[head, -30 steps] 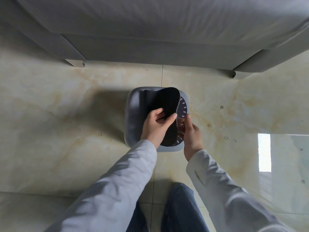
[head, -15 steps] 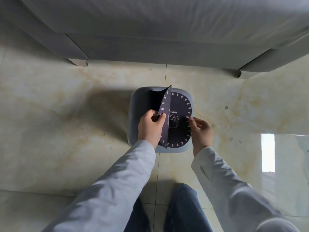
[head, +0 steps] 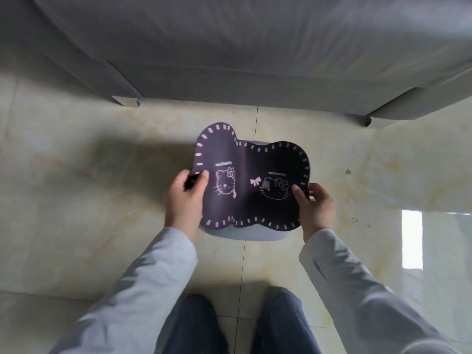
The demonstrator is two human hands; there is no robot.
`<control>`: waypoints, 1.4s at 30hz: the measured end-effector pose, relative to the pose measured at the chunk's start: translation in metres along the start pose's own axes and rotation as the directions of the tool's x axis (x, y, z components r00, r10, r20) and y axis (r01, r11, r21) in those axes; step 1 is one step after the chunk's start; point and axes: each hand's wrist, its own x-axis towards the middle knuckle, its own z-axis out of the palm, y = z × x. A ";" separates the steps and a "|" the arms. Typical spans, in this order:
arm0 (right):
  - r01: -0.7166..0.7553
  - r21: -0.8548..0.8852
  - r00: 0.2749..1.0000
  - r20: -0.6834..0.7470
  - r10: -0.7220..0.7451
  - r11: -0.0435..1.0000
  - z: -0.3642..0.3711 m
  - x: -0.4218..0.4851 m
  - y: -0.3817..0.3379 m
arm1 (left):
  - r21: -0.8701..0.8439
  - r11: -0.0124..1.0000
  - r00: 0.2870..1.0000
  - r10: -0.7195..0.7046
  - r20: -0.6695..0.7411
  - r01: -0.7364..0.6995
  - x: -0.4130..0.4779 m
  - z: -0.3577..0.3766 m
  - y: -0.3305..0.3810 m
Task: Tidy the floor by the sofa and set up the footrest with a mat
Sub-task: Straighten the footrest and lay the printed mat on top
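Note:
A dark purple mat (head: 251, 180) with pink dashes along its edge and two cat-face drawings lies unfolded over the grey footrest (head: 240, 234), which shows only as a pale rim below it. My left hand (head: 185, 198) pinches the mat's left edge, which is lifted and curves up. My right hand (head: 315, 205) holds the mat's right edge, thumb on top. The footrest stands on the tiled floor in front of the sofa.
The grey sofa (head: 242, 47) fills the top of the view, with a short foot at the left (head: 125, 101) and one at the right (head: 365, 121). Glossy beige floor tiles (head: 76, 200) surround the footrest. My knees in dark trousers (head: 237, 325) are at the bottom.
The mat was folded in half on the footrest; my left hand swung the upper half open to the left, so it now lies spread out. My right hand stayed on the right edge.

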 end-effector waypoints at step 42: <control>0.739 -0.602 0.582 0.343 -0.737 0.303 0.082 0.013 0.045 | 0.750 0.177 0.714 0.501 0.490 -0.638 0.026 0.070 -0.105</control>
